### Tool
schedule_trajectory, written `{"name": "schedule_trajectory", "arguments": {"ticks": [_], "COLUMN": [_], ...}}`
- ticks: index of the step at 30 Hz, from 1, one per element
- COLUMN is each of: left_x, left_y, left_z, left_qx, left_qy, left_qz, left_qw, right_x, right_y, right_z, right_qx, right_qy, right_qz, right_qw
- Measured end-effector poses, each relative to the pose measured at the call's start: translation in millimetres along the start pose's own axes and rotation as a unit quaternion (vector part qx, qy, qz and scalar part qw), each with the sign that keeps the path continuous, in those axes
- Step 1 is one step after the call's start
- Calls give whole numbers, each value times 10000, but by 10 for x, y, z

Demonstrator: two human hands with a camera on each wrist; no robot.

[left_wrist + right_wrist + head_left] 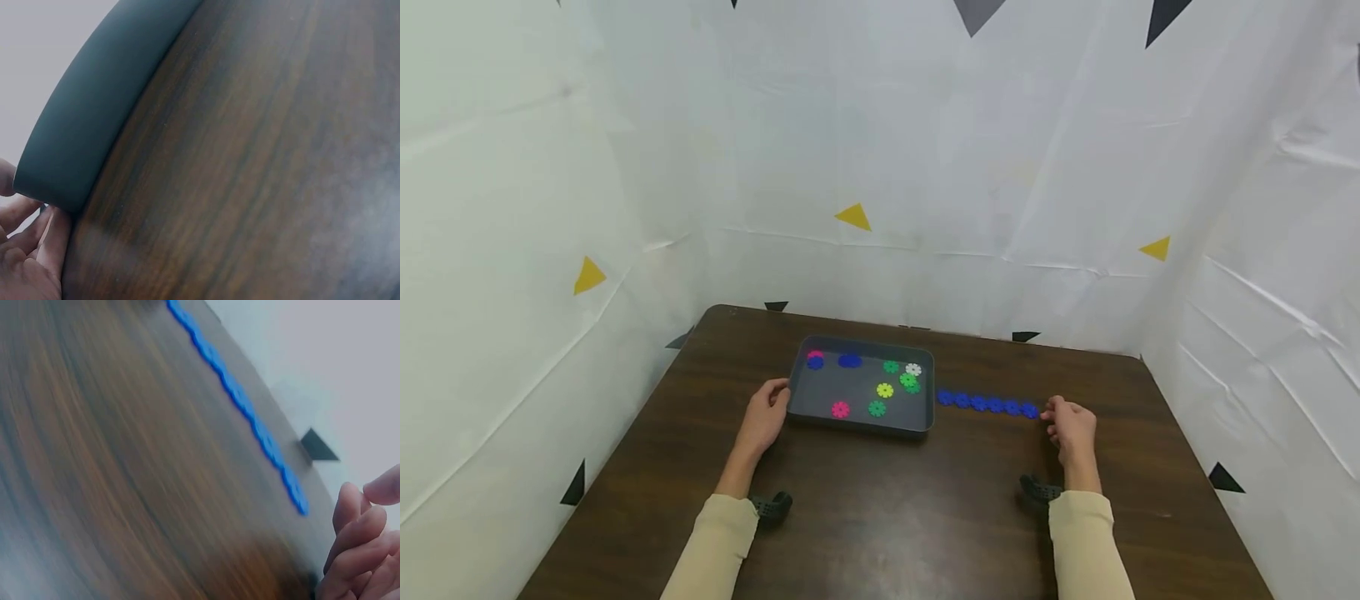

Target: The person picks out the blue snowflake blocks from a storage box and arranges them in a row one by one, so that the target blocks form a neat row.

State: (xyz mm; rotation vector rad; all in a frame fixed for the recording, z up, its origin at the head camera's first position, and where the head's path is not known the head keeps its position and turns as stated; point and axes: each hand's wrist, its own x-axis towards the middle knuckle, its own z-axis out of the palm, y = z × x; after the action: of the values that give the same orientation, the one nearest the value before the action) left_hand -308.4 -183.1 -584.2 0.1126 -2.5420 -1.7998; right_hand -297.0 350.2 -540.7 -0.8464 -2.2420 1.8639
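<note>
My left hand (pixel 765 413) grips the left edge of a dark grey tray (pixel 857 423). In the left wrist view the tray's end wall (pixel 87 112) sits between thumb and fingers (pixel 53 240). On the table to the right of the tray lies a straight row of several blue snowflake-shaped discs (pixel 995 405). My right hand (pixel 1071 423) is just past the right end of that row. In the right wrist view its fingers (pixel 359 550) are loosely bent beside the row (pixel 250 415), with a small gap and nothing seen between them.
Inside the tray are loose discs: pink (pixel 840 409), yellow (pixel 885 390), green (pixel 877 408), white (pixel 913 369) and blue (pixel 850 361). The brown wooden table (pixel 880 508) is bordered by white sheeting (pixel 925 167) at the back and sides. A dark band (pixel 772 507) is on each wrist.
</note>
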Motion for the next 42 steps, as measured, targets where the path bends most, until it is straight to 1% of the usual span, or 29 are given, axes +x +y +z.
{"name": "schedule_trajectory", "arguments": {"ticks": [4,8,14,19,23,28,31,33,37,42], "left_x": [32,20,-16,4,21,32,40,44,37,14], "left_y": [-4,13,40,33,6,10,16,20,26,38], "left_z": [13,26,30,16,2,15,15,31,65,72], "left_qx": [-27,-33,-36,-51,-12,25,14,2,-79,-28], "left_qy": [40,65,99,143,140,179,161,109,-2,-57], "left_qz": [-8,-43,-47,-54,-70,-22,23,35,2,6], "left_qw": [10000,10000,9999,9999,9999,9998,9999,9999,10000,10000], "right_x": [-39,-124,-292,-380,-487,-627,-682,-704,-716,-725], "right_y": [-49,-106,-233,-391,-504,-623,-657,-677,-696,-660], "right_z": [155,348,685,1023,1327,1720,1946,2065,2252,2445], "right_qx": [113,46,-175,-247,-389,-857,-1022,-1066,-1224,-1252], "right_qy": [-14,-107,-299,-644,-891,-1232,-1418,-1527,-1598,-1733], "right_qz": [-160,-579,-1490,-1826,-1918,-1947,-1924,-1899,-1887,-1618], "right_qw": [9998,9983,9882,9808,9766,9693,9656,9640,9612,9634]}}
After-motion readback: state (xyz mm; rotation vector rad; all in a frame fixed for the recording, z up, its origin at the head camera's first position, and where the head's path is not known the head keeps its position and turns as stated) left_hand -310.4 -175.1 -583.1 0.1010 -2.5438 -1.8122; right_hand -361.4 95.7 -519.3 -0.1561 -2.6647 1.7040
